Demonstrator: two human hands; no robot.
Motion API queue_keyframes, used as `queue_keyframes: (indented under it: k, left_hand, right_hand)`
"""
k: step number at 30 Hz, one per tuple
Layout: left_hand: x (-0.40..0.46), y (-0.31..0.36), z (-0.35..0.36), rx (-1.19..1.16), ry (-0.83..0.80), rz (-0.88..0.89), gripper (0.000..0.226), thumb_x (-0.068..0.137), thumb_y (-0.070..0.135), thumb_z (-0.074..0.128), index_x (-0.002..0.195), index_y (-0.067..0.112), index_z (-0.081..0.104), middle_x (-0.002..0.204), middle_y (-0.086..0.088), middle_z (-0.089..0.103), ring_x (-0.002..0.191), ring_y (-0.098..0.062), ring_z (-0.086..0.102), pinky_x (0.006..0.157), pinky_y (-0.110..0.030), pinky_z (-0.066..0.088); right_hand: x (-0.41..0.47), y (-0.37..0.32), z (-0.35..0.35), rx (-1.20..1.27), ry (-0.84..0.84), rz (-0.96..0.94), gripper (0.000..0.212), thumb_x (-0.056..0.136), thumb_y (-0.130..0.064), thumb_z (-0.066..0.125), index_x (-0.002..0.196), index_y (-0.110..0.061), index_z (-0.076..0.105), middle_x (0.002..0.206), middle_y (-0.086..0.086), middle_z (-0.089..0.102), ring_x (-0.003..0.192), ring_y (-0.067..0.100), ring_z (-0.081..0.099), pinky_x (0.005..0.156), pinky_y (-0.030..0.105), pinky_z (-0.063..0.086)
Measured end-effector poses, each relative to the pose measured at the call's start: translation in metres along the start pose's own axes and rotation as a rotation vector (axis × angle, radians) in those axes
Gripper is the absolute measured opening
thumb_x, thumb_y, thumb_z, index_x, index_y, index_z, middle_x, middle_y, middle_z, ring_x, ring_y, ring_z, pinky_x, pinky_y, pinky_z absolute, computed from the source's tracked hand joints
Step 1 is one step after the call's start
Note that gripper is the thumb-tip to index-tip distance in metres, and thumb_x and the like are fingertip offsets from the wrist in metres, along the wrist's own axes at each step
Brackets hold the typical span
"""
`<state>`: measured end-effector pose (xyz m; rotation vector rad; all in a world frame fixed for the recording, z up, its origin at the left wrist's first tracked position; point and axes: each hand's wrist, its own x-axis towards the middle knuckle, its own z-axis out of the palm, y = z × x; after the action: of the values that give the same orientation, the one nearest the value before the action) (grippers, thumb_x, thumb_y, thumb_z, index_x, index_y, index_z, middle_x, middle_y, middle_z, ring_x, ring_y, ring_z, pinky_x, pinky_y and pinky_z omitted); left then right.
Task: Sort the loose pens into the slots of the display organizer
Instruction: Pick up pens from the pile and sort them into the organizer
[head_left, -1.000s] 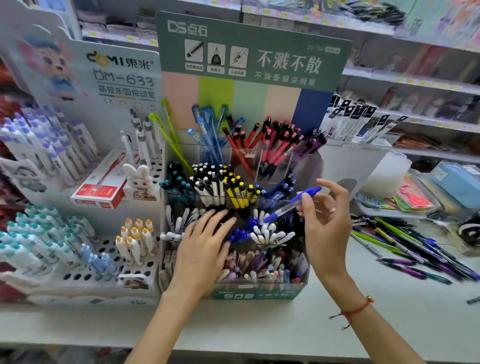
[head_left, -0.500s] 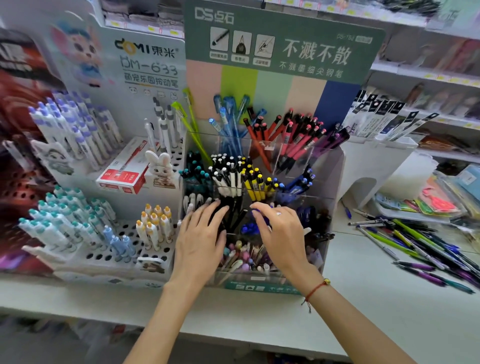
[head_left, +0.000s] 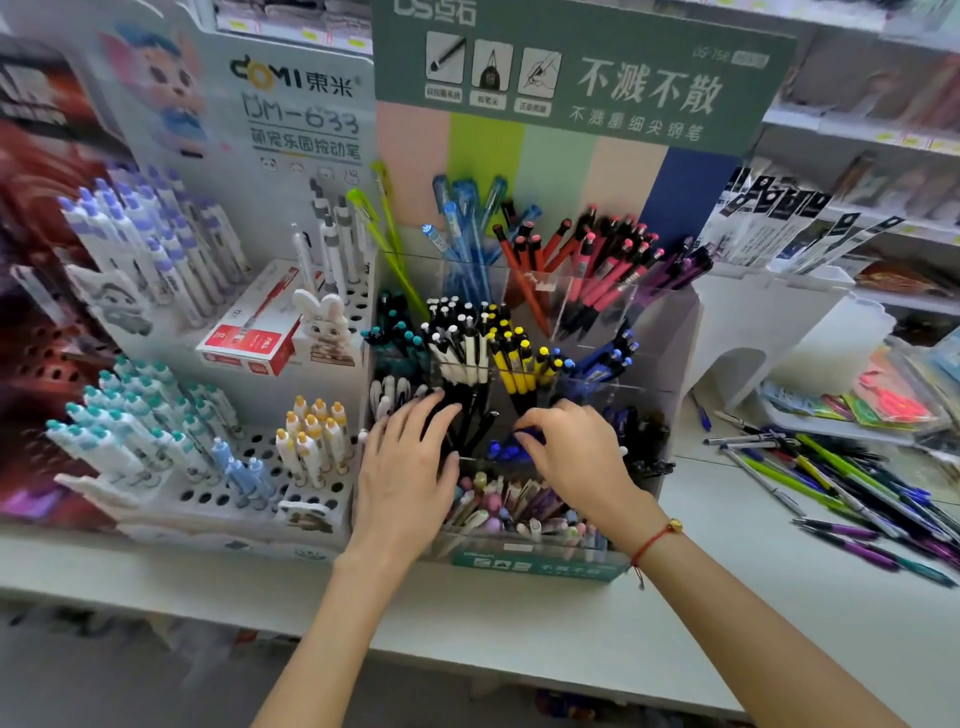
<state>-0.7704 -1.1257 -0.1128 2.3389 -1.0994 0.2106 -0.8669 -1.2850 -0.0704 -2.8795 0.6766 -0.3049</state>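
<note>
The clear tiered display organizer (head_left: 535, 564) stands at the middle of the counter, its slots filled with pens sorted by colour. My left hand (head_left: 405, 467) lies with straight, spread fingers on the black pens (head_left: 470, 415) in the second row from the front. My right hand (head_left: 576, 452) is just to the right of it, fingers curled down, pinching a blue pen (head_left: 522, 441) among the blue pens of the neighbouring slot. A heap of loose pens (head_left: 857, 488) in green, purple, blue and silver lies on the counter to the right.
A white perforated pen stand (head_left: 218, 493) with teal, yellow and purple capped pens stands close on the left, with a red and white box (head_left: 249, 332) on it. A white riser (head_left: 769, 322) and packaged stationery sit at the right. The counter's front edge runs below my forearms.
My right hand came down and left from above the organizer with the blue pen into the blue slot. My left hand stayed on the black pens.
</note>
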Motion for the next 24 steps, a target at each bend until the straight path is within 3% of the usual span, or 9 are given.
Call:
queue_keyframes:
  k: [7, 12, 16, 20, 24]
  left_hand:
    - [-0.002, 0.001, 0.0, 0.004, 0.008, 0.009, 0.057, 0.088, 0.018, 0.062, 0.142, 0.021, 0.043, 0.148, 0.001, 0.042, 0.139, -0.016, 0.032, 0.118, -0.042, 0.021]
    - [-0.007, 0.012, -0.002, -0.028, 0.055, 0.032, 0.057, 0.087, 0.015, 0.064, 0.141, 0.019, 0.045, 0.146, 0.0, 0.044, 0.138, -0.016, 0.034, 0.116, -0.044, 0.027]
    - [-0.004, 0.042, -0.008, -0.095, 0.133, 0.145, 0.045, 0.088, 0.011, 0.064, 0.131, 0.015, 0.055, 0.134, 0.001, 0.054, 0.126, -0.016, 0.046, 0.108, -0.041, 0.037]
    - [0.008, 0.099, 0.006, -0.154, 0.126, 0.332, 0.038, 0.088, 0.012, 0.059, 0.126, 0.013, 0.06, 0.127, 0.001, 0.06, 0.118, -0.017, 0.053, 0.103, -0.037, 0.041]
    - [0.01, 0.166, 0.049, -0.188, 0.011, 0.495, 0.039, 0.084, 0.012, 0.061, 0.122, 0.013, 0.061, 0.124, 0.0, 0.061, 0.114, -0.02, 0.054, 0.102, -0.036, 0.039]
  right_hand:
    - [-0.002, -0.003, 0.01, 0.064, -0.007, -0.05, 0.028, 0.098, -0.036, 0.05, 0.118, -0.028, 0.067, 0.099, 0.0, 0.071, 0.093, 0.019, 0.062, 0.063, 0.029, 0.042]
    - [-0.023, 0.002, 0.002, 0.176, 0.153, -0.161, 0.027, 0.091, -0.025, 0.061, 0.118, -0.02, 0.066, 0.099, -0.004, 0.071, 0.096, 0.018, 0.062, 0.085, 0.035, 0.049]
    - [-0.054, 0.027, -0.022, 0.201, 0.309, -0.169, 0.025, 0.088, -0.018, 0.065, 0.113, -0.02, 0.067, 0.104, -0.008, 0.069, 0.101, 0.013, 0.058, 0.092, 0.025, 0.042]
    - [-0.096, 0.082, -0.039, 0.151, 0.357, -0.067, 0.029, 0.085, -0.01, 0.068, 0.113, -0.019, 0.067, 0.105, -0.007, 0.068, 0.1, 0.012, 0.056, 0.085, 0.023, 0.042]
    - [-0.137, 0.159, -0.034, 0.041, 0.264, 0.186, 0.033, 0.085, -0.011, 0.069, 0.116, -0.02, 0.065, 0.106, -0.004, 0.068, 0.102, 0.018, 0.059, 0.084, 0.034, 0.051]
